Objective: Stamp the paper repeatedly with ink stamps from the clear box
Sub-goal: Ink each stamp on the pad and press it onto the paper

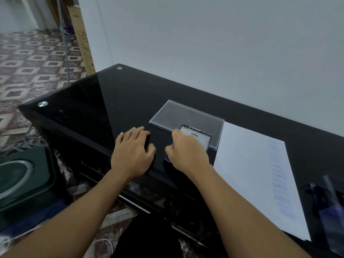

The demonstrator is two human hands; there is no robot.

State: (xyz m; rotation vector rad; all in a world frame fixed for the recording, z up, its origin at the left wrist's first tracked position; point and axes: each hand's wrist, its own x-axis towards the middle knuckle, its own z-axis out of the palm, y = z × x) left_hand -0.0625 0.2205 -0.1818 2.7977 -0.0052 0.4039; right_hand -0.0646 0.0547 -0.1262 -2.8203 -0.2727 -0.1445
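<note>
A white paper (247, 164) lies on the black glass table (104, 108), with a column of blue SAMPLE prints (280, 181) down its right side. An ink pad sits left of the paper, its open Artline lid (198, 137) standing up and a strip of its blue pad (168, 158) showing. My right hand (188, 153) is closed over the pad, fingers pinched on a stamp that the hand mostly hides. My left hand (133, 151) lies palm down on a black block (149, 143) just left of the pad. The clear box (329, 203) with dark stamps stands blurred at the right edge.
A flat clear plastic lid (184, 115) lies behind the ink pad. The wall runs close behind the table. A dark speaker (26, 175) and cables sit on the patterned floor to the left, below the table's front edge.
</note>
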